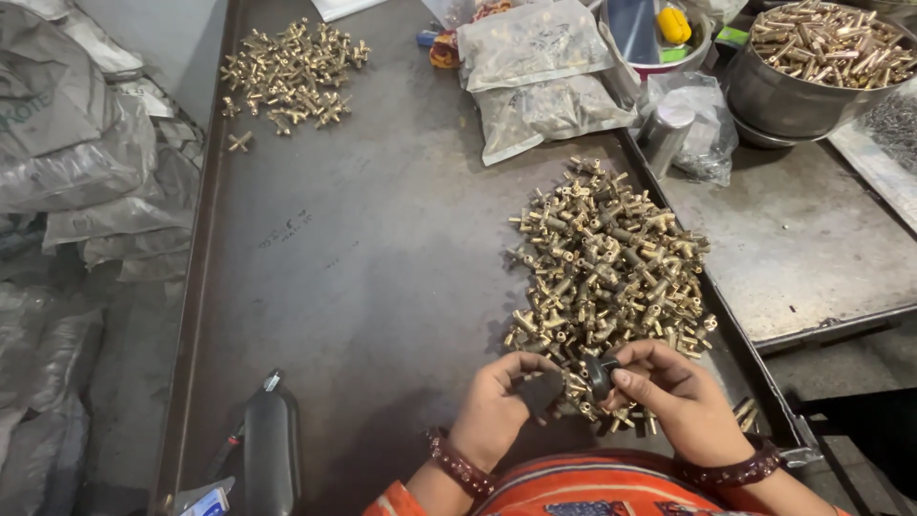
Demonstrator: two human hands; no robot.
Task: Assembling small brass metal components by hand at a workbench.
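At the near edge of the desk, the left hand curls around a dark, flat piece, gripping it against the palm. The right hand pinches a small dark round part between thumb and fingertips, held close to the other piece, seemingly so the two can be brought together. Both parts look matte black; finer detail cannot be made out. Just beyond the hands, within easy reach, lies a heap of brass fittings. Toward the far left corner sits a second, smaller brass pile. Plastic bags lie at the far edge, and a steel bowl of brass pieces stands far right.
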